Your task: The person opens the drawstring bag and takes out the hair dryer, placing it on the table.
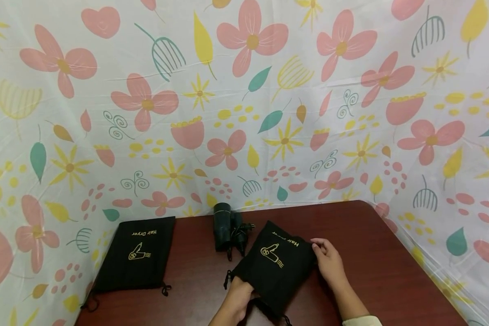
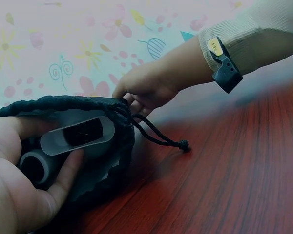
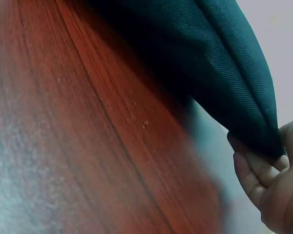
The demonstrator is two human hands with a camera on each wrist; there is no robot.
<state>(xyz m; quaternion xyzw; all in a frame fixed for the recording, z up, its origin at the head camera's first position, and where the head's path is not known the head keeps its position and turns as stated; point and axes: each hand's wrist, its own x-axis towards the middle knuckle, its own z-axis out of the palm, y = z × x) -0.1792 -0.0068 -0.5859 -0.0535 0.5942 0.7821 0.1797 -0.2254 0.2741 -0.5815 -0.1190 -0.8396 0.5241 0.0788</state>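
Observation:
A black drawstring pouch with gold "Hair Dryer" lettering is held at a tilt above the table's front. My left hand reaches into its mouth. In the left wrist view its thumb and fingers pinch a grey, oval-ended hair dryer nozzle inside the pouch, beside a round-ended grey part. How far these parts extend into the cloth is hidden. My right hand pinches the pouch's far right corner, also seen in the right wrist view, where the fingers hold the cloth tip.
A second black pouch lies flat at the left of the reddish-brown table. Behind the held pouch, a dark hair dryer stands near the back edge with its bundled cord and plug. A flowered curtain surrounds the table.

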